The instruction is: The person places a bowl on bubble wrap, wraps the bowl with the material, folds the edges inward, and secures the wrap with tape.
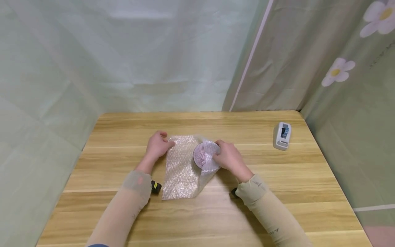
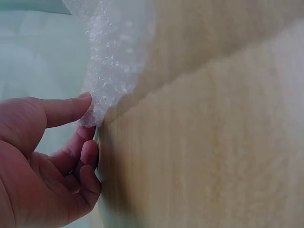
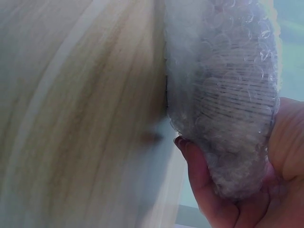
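Wooden table (image 1: 277,185), pale plank grain, enclosed by light green curtains behind and to the left of it and a flower-printed curtain to its right. Item one: sheet of bubble wrap (image 1: 180,168), lying flat near the middle of the table. Item two: round ribbed object (image 1: 203,155), disc-like with pale purple lines, standing on edge at the sheet's right side and partly swathed in it; what it is made of cannot be told. Left hand (image 1: 158,145): thumb and forefinger pinch the sheet's far left corner, remaining fingers loosely curled. Right hand (image 1: 227,158): fingers and thumb curled round the wrapped object, gripping it through the film. Handling, by judgement: the wrap is light, soft and slippery, best taken at a corner or edge; the object looks light and possibly fragile, best cupped around its rim rather than squeezed. Item three: white tape dispenser (image 1: 282,136), well to the right of the sheet, untouched.
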A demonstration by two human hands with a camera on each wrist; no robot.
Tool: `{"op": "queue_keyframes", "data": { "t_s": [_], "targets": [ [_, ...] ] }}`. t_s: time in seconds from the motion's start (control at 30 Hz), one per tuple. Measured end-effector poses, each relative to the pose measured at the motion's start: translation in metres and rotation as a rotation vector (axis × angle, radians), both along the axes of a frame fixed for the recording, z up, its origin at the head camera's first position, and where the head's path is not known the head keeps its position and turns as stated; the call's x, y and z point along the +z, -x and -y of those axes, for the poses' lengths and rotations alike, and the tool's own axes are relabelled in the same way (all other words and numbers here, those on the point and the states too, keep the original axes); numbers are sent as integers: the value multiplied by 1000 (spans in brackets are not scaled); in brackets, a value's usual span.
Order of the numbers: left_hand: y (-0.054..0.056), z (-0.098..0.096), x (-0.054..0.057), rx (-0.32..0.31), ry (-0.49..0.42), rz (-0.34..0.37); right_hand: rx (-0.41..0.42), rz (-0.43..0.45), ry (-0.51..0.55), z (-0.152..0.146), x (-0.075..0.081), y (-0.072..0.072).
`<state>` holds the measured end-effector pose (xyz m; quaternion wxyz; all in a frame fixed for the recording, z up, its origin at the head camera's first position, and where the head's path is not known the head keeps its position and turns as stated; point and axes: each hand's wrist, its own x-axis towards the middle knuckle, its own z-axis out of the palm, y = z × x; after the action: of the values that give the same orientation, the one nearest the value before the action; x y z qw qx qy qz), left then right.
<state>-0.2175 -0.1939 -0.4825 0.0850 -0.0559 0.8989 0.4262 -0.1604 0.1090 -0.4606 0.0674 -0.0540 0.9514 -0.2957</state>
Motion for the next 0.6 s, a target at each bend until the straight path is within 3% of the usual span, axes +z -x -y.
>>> {"op": "queue_keyframes", "data": {
  "t_s": [0.33, 0.6],
  "targets": [
    [5, 5, -3, 31, -71, 19, 2, 3, -1, 1, -2, 1],
    [3, 3, -3, 6, -143, 5, -5, 2, -23, 1, -2, 2]
  ]
}}
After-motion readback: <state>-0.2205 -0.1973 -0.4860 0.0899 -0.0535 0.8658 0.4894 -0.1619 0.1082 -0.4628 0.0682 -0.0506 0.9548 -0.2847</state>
